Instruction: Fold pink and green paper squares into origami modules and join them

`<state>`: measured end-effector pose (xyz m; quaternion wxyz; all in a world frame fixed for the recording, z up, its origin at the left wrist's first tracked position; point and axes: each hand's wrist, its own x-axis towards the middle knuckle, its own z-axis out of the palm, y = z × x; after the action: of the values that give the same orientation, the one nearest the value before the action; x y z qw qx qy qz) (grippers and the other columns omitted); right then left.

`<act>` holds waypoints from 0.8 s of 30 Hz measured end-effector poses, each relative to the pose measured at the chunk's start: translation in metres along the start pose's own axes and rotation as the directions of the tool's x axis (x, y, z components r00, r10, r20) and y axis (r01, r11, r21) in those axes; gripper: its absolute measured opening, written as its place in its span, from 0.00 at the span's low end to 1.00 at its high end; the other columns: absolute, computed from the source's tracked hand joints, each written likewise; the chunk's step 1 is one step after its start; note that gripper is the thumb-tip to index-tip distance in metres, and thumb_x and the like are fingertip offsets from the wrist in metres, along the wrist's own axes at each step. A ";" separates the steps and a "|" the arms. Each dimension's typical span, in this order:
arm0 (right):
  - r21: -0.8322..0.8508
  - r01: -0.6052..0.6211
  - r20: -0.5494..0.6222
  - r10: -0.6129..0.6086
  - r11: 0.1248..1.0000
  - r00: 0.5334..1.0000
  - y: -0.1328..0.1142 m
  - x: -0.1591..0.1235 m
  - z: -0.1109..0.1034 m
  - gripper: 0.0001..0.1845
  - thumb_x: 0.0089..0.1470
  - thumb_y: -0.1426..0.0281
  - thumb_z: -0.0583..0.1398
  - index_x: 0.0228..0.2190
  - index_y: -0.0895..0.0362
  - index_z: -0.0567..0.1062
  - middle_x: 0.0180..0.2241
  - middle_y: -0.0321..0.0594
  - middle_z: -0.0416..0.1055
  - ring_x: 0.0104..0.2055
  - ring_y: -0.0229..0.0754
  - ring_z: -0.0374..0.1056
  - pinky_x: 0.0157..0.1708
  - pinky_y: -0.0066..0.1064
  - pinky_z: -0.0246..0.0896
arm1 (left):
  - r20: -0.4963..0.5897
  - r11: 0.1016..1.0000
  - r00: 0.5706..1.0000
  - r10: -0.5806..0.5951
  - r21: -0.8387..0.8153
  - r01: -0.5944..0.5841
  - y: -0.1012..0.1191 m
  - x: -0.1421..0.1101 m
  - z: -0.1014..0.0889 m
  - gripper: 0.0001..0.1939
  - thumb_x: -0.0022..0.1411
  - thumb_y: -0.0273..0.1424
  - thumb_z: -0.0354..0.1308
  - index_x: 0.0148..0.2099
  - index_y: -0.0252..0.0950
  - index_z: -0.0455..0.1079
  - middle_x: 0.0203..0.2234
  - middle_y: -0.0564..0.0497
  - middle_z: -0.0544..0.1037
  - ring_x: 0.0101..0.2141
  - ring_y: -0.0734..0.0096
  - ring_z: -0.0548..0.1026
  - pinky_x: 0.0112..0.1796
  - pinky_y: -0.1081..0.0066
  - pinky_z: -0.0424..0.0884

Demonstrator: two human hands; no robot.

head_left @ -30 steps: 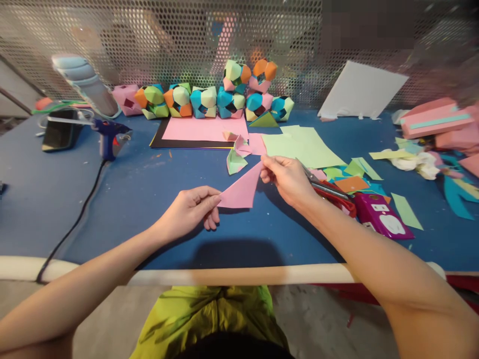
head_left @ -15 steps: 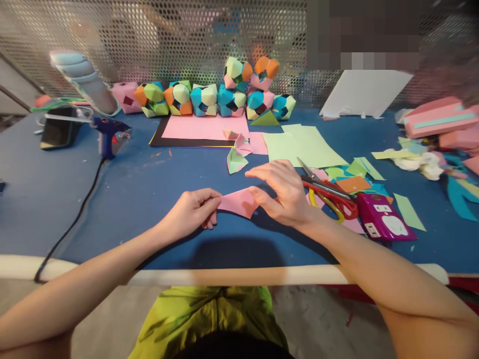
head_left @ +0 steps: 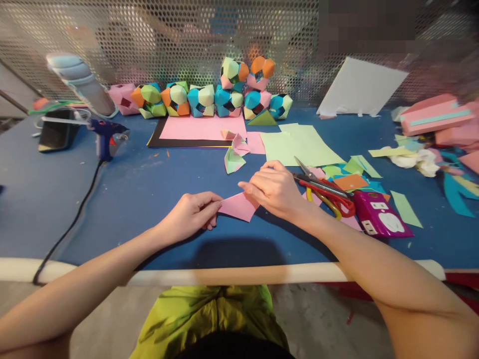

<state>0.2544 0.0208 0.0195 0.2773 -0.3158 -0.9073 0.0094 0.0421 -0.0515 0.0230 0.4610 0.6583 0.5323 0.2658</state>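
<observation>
Since the earlier frame, our right hand (head_left: 277,192) has curled its raised fingers down over the right end of the pink paper (head_left: 237,206). In the head view, the paper is between our hands, above the bench (head_left: 149,184), long axis roughly 9 to 3 o'clock. It lies at 3 o'clock from our left hand (head_left: 192,212), whose fingers pinch its narrow tip, and at about 8 o'clock from our right knuckles. Both hands touch it; neither is nearer. The paper's right end is hidden, so we cannot tell whether the right fingers pinch or press.
</observation>
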 end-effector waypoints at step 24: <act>-0.069 -0.174 -0.145 0.163 0.982 0.976 0.026 0.003 -0.005 0.24 0.64 0.61 0.48 0.19 0.55 0.68 0.21 0.39 0.70 0.26 0.39 0.64 0.34 0.34 0.51 | -0.424 0.988 0.905 0.032 0.150 0.035 0.009 0.004 -0.014 0.10 0.59 0.35 0.53 0.33 0.36 0.73 0.16 0.55 0.72 0.21 0.74 0.70 0.27 0.75 0.68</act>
<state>0.2699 0.0428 0.0207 0.3248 -0.4027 -0.8554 -0.0262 0.0355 -0.0431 0.0367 0.2818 0.6180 0.6393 0.3605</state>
